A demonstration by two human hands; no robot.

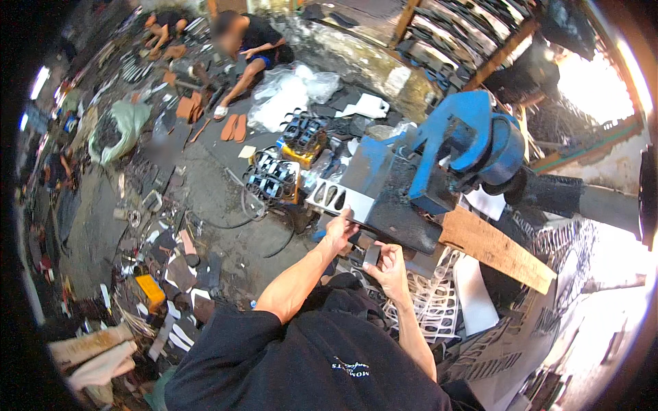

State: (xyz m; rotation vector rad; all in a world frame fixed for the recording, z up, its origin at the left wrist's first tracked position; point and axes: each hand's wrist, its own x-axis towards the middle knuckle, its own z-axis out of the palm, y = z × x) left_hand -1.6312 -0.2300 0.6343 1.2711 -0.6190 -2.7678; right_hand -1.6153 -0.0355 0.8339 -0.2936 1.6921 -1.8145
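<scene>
A white sheet point(361, 206) with several long oval cut-outs lies at the near left edge of the dark bed of a blue press point(439, 157). My left hand point(338, 231) is closed on the sheet's near edge, with a fingertip on its upper face and the other fingers partly hidden. Close by on the right, my right hand point(391, 271) pinches a small dark grey piece point(373, 254) between thumb and fingers, just off the bed's front edge. I cannot make out exactly what that piece is.
Beyond the bed stand two yellow crates point(301, 156) stacked with dark looped straps. A wooden board point(497, 250) juts out at the right, above punched white sheet scrap point(432, 298). Scraps litter the left floor. A person point(257, 48) sits at the back.
</scene>
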